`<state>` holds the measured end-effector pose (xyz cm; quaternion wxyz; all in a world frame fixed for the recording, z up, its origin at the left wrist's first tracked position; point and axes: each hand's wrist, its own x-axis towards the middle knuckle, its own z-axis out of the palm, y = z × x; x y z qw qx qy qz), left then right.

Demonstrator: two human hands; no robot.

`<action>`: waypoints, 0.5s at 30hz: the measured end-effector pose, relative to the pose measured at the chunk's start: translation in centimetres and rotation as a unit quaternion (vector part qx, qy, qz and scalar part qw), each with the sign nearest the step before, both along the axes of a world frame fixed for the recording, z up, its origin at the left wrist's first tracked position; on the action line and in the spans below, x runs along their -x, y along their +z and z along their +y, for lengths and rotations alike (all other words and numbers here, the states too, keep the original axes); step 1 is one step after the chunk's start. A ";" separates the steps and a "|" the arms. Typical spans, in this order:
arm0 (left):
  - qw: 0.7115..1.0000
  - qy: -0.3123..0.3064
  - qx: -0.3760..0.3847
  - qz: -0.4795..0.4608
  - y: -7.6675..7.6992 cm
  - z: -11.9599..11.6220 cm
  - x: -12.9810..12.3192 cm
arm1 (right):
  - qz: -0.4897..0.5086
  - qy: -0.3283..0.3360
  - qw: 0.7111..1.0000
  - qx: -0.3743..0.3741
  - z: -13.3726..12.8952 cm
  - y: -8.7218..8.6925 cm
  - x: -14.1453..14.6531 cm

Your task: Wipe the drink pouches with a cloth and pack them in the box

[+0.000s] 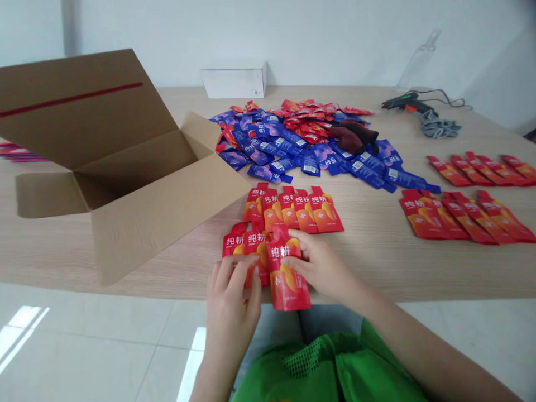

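"One red pouch (290, 285) is held where?"

"Over the near edge of the table (368, 251), clamped between the thumb and fingers of the right hand (324, 267)."

"And the left hand (232, 296)?"

"It is curled over two flat pouches (262, 267) just to the left; whether anything is pinched cannot be told."

"What is seen beyond?"

"Five overlapped pouches (322, 215) are laid in a row, with a mixed pile (272, 146) on their far side. An open carton (167, 209) is seen left, and two more red rows (422, 218) are set out right."
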<state>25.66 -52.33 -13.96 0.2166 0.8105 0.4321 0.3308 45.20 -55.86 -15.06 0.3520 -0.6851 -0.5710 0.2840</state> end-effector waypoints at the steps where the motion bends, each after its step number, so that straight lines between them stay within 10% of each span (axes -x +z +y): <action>1: 0.999 -0.022 -0.015 0.046 -0.5 0.1 0.3 | -0.007 -0.002 1.000 0.017 0.2 -0.1 0.2; 8: 0.985 -0.025 -0.069 0.158 -1.7 -0.4 0.0 | -0.081 -0.006 0.996 0.026 -0.1 0.0 1.3; 15: 0.994 -0.046 -0.090 0.042 -0.9 -0.8 0.2 | -0.134 -0.028 0.983 -0.123 -0.2 3.5 -2.0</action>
